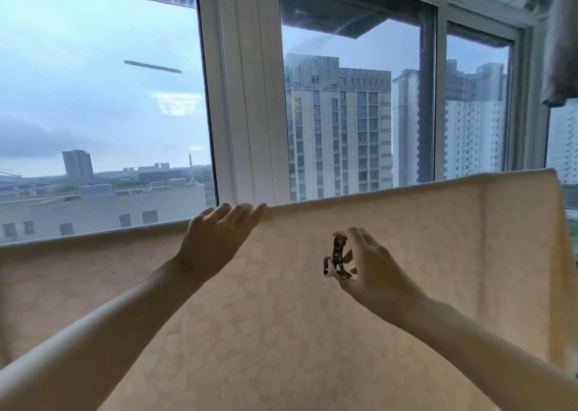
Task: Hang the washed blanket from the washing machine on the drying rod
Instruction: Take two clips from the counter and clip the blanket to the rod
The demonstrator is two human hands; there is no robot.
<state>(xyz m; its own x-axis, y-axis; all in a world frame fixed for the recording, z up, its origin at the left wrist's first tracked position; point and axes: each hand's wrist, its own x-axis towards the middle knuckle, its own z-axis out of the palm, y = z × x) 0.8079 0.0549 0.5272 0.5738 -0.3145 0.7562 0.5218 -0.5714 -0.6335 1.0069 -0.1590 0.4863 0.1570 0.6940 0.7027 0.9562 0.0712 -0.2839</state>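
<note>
Your blanket (406, 254) hangs up (rod hidden) | left hand (219, 235) flat on top edge | right hand (369, 267) pinches clip (336, 260) | clipping left

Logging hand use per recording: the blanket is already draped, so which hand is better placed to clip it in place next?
Right. The right hand pinches a metal clip just below the blanket's top edge, while the left hand lies on that edge with fingers straight, holding nothing.

Blanket (312, 332) cut off left and below — rod under it hidden, dark item (337, 259) indistinct
</note>
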